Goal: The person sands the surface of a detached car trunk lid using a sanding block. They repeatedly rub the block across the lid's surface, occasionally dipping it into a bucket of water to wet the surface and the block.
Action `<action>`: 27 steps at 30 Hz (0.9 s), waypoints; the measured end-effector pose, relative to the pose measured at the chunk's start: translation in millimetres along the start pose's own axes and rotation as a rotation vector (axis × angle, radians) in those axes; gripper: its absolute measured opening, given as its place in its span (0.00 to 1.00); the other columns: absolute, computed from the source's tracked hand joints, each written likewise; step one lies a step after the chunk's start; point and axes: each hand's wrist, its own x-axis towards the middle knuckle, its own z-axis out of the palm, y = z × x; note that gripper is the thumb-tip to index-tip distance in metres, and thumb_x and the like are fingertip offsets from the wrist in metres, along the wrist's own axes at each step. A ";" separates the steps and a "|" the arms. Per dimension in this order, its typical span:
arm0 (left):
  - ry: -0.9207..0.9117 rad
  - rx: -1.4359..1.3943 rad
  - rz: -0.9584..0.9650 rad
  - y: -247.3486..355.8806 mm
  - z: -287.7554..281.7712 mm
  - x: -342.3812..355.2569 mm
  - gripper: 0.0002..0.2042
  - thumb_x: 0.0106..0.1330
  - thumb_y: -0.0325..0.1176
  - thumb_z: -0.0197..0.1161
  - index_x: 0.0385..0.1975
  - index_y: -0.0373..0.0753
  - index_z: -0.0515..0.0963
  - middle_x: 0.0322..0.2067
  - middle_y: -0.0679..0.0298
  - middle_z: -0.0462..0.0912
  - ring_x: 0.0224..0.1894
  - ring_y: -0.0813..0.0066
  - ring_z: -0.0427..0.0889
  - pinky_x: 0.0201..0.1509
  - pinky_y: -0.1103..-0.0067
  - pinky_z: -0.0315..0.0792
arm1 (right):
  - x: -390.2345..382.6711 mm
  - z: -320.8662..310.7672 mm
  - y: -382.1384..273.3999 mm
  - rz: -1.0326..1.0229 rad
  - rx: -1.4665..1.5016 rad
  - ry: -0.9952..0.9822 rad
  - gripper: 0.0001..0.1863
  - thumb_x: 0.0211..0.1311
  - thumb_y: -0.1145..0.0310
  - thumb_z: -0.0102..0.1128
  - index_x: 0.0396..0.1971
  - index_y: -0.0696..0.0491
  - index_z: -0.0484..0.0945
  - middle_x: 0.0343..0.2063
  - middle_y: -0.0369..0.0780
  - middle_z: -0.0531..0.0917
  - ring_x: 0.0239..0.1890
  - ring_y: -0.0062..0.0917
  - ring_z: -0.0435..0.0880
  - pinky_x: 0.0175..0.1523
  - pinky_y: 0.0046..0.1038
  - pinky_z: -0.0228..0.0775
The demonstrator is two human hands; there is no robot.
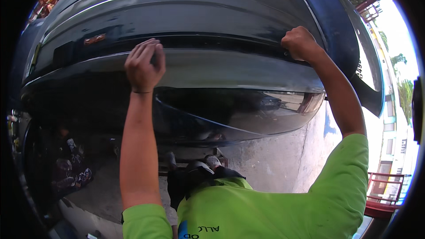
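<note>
A dark, glossy vehicle body [195, 20] fills the view in front of me. A long dark groove runs across it, with a smooth rounded ledge [230, 64] below. My left hand [145, 65] is over the ledge left of the middle, its fingers stretched and slightly bent, the thumb apart. It holds nothing I can see; whether it touches the panel I cannot tell. Farther right, my right hand [302, 44] is closed in a fist at the groove. Its fingers hide what they hold, if anything; a tiny dark and shiny bit shows under the fist.
A small orange emblem [94, 39] sits on the panel at left. Under the ledge, a shiny lower panel [248, 110] reflects a parked car. Concrete floor [261, 159] shows around my feet. At right are a dark blue curved panel [338, 22] and a red metal railing [389, 188].
</note>
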 end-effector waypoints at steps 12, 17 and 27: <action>0.435 -0.233 -0.195 -14.9 -11.8 -12.8 0.10 0.74 0.35 0.59 0.36 0.34 0.80 0.39 0.52 0.84 0.45 0.52 0.84 0.51 0.62 0.76 | 145.7 -236.1 -207.2 -0.118 0.556 0.943 0.04 0.58 0.65 0.63 0.30 0.45 0.86 0.35 0.37 0.86 0.46 0.34 0.88 0.48 0.40 0.78; 0.575 -0.247 -0.245 -18.9 -13.5 -17.7 0.14 0.78 0.37 0.56 0.43 0.30 0.75 0.42 0.48 0.78 0.46 0.53 0.79 0.55 0.61 0.73 | 133.9 -210.0 -263.2 0.007 0.777 0.908 0.06 0.59 0.64 0.60 0.30 0.45 0.85 0.39 0.36 0.83 0.50 0.32 0.82 0.52 0.39 0.72; 0.311 -0.070 -0.215 -7.5 -2.9 -10.8 0.08 0.75 0.33 0.62 0.41 0.35 0.77 0.38 0.56 0.81 0.43 0.55 0.81 0.53 0.64 0.73 | -63.8 96.2 -86.5 0.474 0.803 0.730 0.16 0.70 0.55 0.61 0.52 0.41 0.90 0.49 0.43 0.83 0.54 0.38 0.83 0.59 0.47 0.74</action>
